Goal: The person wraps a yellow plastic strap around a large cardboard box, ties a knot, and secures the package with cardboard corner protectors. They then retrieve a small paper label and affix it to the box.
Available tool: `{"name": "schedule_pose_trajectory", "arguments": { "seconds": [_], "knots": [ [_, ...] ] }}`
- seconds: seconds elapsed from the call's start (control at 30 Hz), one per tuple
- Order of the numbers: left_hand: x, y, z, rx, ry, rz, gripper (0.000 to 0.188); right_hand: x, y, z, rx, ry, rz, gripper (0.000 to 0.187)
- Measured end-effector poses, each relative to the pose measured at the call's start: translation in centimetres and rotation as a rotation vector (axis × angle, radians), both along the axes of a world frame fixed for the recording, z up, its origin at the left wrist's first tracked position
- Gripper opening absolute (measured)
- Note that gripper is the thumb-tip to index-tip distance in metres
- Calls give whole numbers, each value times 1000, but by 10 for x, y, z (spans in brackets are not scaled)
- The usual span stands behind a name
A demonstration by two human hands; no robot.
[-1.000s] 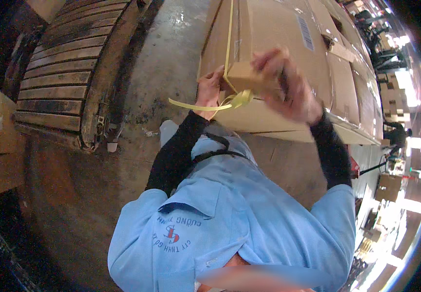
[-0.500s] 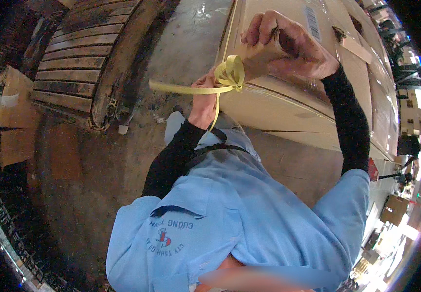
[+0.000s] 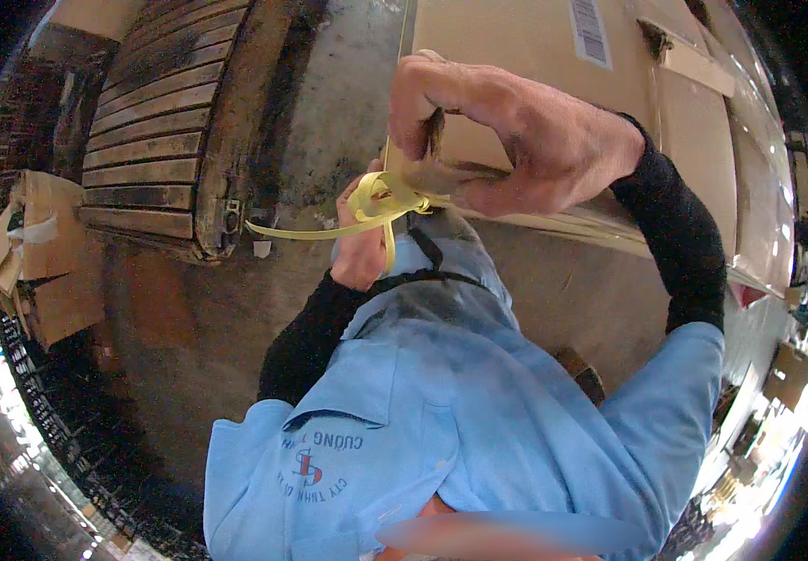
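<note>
My left hand [image 3: 359, 248] is closed on a yellow strap, its fingers partly hidden behind the strap's loops. The yellow strap [image 3: 373, 201] is bunched into loops. One loose end points left, and another length hangs beside my wrist. A thin run of it rises along the edge of a large cardboard carton [image 3: 516, 37]. Over the near side of that carton, my right hand [image 3: 544, 140] is bent with its fingers curled, close to the rising strap. What those fingers hold, if anything, is hidden.
A slatted wooden platform [image 3: 147, 173] stands at the far left on the concrete floor. Beside it sits an open, worn cardboard box [image 3: 53, 257]. More wrapped cartons [image 3: 693, 140] continue to the right, one bearing a small cardboard piece [image 3: 698, 70].
My right hand has come left and a little down, nearer the strap's edge. The left hand and strap loops have shifted left and down. The whole view has also shifted.
</note>
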State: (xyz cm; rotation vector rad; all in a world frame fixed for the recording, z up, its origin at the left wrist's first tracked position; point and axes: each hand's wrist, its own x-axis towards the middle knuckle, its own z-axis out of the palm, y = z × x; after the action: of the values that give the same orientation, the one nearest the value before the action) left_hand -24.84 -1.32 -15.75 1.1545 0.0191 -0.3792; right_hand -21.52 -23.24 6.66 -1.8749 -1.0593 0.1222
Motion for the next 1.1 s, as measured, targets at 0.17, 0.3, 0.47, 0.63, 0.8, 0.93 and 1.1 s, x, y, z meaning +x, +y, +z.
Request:
{"name": "schedule_pose_trajectory", "arguments": {
  "seconds": [0.17, 0.3, 0.47, 0.63, 0.8, 0.93, 1.1],
  "knots": [
    [21, 19, -34, -296, 171, 94, 29, 0, 8, -1, 7, 9, 6, 29],
    [92, 5, -34, 398, -426, -33, 33, -2, 8, 5, -3, 34, 12, 27],
    [118, -68, 5, -61, -103, -118, 46, 1, 16, 14, -71, 125, -24, 28],
    [91, -80, 17, -132, -67, -394, 52, 28, 18, 28, -187, 336, 131, 30],
    [83, -81, 3, 4, -71, -237, 67, 11, 28, 41, -242, 442, -98, 33],
    [79, -93, 1, 31, 18, -145, 64, -1, 35, 89, -550, 138, -528, 59],
    [92, -82, 3, -93, 278, -183, 50, -24, 57, 114, -885, -462, -1116, 62]
  ]
}}
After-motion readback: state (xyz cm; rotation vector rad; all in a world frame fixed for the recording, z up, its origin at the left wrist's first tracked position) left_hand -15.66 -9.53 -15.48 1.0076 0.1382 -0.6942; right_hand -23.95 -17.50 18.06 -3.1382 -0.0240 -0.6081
